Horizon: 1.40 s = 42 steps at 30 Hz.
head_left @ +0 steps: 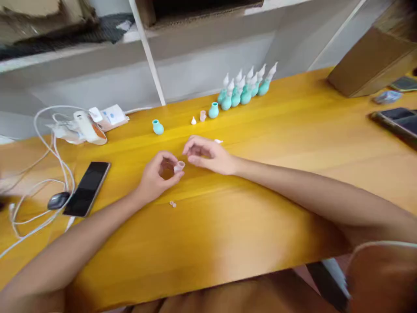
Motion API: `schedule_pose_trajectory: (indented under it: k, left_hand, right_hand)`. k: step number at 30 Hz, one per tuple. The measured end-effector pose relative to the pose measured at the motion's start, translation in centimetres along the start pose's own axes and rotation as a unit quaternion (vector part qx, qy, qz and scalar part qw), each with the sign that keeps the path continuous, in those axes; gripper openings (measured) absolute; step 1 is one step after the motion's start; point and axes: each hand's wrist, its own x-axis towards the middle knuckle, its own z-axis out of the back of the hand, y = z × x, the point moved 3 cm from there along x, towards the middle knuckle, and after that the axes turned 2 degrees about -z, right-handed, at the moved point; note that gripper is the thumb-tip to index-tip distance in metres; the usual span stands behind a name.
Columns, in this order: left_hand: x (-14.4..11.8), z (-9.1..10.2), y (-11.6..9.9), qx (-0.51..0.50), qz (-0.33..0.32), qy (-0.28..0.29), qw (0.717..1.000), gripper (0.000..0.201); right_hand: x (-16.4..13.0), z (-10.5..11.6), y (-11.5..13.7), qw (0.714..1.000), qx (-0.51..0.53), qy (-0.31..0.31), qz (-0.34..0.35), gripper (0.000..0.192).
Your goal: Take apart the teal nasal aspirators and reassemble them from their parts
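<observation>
Between thumb and fingers, my left hand [159,174] grips a small translucent cup-shaped piece [179,166], its round opening facing up. Just right of it, my right hand [208,155] is curved, with the thumb and fingertips apart and nothing visible between them. A white pointed tip [219,141] lies behind my right wrist, partly hidden. Two tiny round pieces [172,204] rest nearer me. Farther back stand a teal bulb [213,110], another translucent cup piece [203,115] and a small white nozzle [193,121]. A second teal bulb [158,127] is tilted, farther left.
Several teal bulbs with white tips [246,93] stand grouped at the back of the wooden table [195,252]. On the left are a phone [87,189], a dark mouse [58,201], white cables and chargers [91,128]. A cardboard box [368,61] and another device [397,124] lie right.
</observation>
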Motion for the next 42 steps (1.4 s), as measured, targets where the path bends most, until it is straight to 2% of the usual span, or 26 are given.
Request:
schedule_pose_trajectory:
  k: [3, 5, 7, 9, 12, 16, 18, 20, 24, 27, 29, 32, 37, 40, 42]
  left_hand:
    - [-0.1, -0.4, -0.4, -0.014, 0.012, 0.015, 1.000, 0.025]
    - [-0.1, -0.5, -0.4, -0.017, 0.020, 0.018, 0.999, 0.026]
    - [-0.1, -0.5, -0.3, -0.018, 0.026, 0.014, 0.999, 0.029]
    - [-0.1, -0.4, -0.3, -0.025, 0.024, 0.009, 0.999, 0.031]
    - [0.0, -0.3, -0.3, -0.039, 0.018, 0.012, 0.999, 0.030]
    - [0.0, -0.2, -0.4, -0.040, 0.017, 0.018, 0.999, 0.027]
    - [0.0, -0.2, -0.4, -0.024, 0.019, 0.018, 0.999, 0.026]
    - [0.1, -0.1, -0.3, 0.002, 0.030, 0.020, 0.999, 0.023]
    - [0.2, -0.1, -0.1, 0.012, 0.055, 0.026, 0.998, 0.019]
    - [0.3, -0.1, -0.1, -0.002, 0.052, 0.024, 0.998, 0.018]
    - [0.3, -0.1, -0.1, -0.002, 0.048, 0.026, 0.999, 0.019]
    - [0.3, -0.2, 0.0, 0.000, 0.050, 0.035, 0.998, 0.019]
    - [0.3, -0.3, -0.1, -0.006, 0.045, 0.046, 0.998, 0.017]
    - [0.4, -0.3, -0.5, -0.002, 0.033, 0.052, 0.998, 0.015]
    - [0.5, -0.3, -0.7, -0.001, 0.025, 0.050, 0.998, 0.015]
  right_hand:
    - [1.4, 4.9, 0.7, 0.990, -0.119, 0.076, 0.010, 0.016]
    - [1.9, 7.4, 0.8, 0.966, -0.202, 0.159, -0.024, 0.007]
    - [1.9, 9.4, 0.5, 0.933, -0.295, 0.196, -0.070, 0.010]
    - [1.6, 10.7, 0.0, 0.900, -0.359, 0.213, -0.125, 0.018]
    - [1.0, 11.1, -1.2, 0.872, -0.375, 0.251, -0.192, 0.025]
    - [1.1, 10.9, -2.0, 0.866, -0.360, 0.263, -0.226, 0.014]
    - [1.3, 10.5, -1.8, 0.874, -0.325, 0.268, -0.242, 0.012]
    - [1.4, 9.6, -1.5, 0.893, -0.250, 0.276, -0.252, 0.019]
    - [0.7, 5.5, -1.4, 0.934, -0.018, 0.261, -0.244, 0.040]
    - [-0.1, 1.8, -2.1, 0.927, 0.167, 0.215, -0.257, 0.047]
    - [-0.5, 0.3, -2.7, 0.925, 0.220, 0.172, -0.256, 0.050]
    - [-0.7, -0.3, -3.1, 0.932, 0.237, 0.120, -0.247, 0.054]
    - [-1.1, 0.1, -3.4, 0.944, 0.214, 0.080, -0.239, 0.058]
    - [-1.4, 0.1, -3.4, 0.959, 0.177, 0.047, -0.216, 0.062]
    - [-1.6, 0.1, -3.2, 0.976, 0.120, 0.035, -0.176, 0.062]
